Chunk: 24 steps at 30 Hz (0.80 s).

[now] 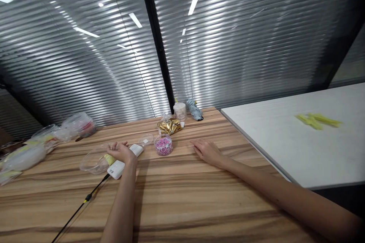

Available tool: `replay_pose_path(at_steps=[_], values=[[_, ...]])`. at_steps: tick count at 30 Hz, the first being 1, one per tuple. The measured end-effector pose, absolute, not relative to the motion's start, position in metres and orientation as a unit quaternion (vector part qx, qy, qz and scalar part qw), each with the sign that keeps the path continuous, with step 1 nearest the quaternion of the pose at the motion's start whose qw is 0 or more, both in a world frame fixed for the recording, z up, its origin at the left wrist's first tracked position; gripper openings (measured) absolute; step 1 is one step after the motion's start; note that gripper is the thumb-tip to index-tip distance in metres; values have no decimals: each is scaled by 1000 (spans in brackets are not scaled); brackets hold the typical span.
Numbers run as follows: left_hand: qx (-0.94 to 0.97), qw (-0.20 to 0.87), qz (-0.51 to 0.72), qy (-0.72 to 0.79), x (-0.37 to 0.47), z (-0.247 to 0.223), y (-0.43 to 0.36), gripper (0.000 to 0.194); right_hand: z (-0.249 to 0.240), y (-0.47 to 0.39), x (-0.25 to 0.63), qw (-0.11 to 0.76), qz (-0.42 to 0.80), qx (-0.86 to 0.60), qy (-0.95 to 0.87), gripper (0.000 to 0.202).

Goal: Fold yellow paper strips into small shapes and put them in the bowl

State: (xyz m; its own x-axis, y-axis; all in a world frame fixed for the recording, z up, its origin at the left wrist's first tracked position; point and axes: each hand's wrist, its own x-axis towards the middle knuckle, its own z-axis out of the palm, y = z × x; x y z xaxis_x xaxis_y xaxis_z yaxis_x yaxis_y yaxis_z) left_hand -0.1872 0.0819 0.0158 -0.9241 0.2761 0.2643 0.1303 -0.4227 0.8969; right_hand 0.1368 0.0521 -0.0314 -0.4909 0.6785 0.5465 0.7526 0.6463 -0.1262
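Observation:
My left hand (122, 151) lies over a white power bank (123, 161) on the wooden table (182, 197), fingers loosely curled at the rim of a clear plastic bowl (94, 162) holding something yellow. A black cable (82, 203) runs from the power bank toward me. Flat on the wood, palm down, rests my right hand (207, 151), holding nothing. Between the hands stands a clear tub of pink and white bits (163, 145), with its clear lid (146, 140) lying just to the left.
Behind the tub are a gold foil bag (170, 125), a white cup (180, 111) and a folded blue-grey umbrella (194, 109). Several clear plastic bags (42, 140) crowd the left end. A white table (299, 136) with yellow strips (318, 120) adjoins on the right. Blinds close the back.

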Motion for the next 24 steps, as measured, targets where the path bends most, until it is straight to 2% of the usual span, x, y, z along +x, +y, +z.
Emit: replay_pose_path(at_steps=[6,9,14,20,24], values=[[328,41,786,523,-151,14,77,25,-33,54,136,288,-60,-411,-863,27],[438,51,731,521,-129,12,70,18,-33,55,136,291,-56,-410,-863,27],[626,59,579,519,-101,10,58,20,-30,53,136,286,-52,-410,-864,27],[794,-94,345,492,-92,2,56,30,-29,50,136,268,-18,-422,-866,28],[806,-155,309,482,-96,-4,59,33,-31,51,137,278,-17,-420,-864,28]])
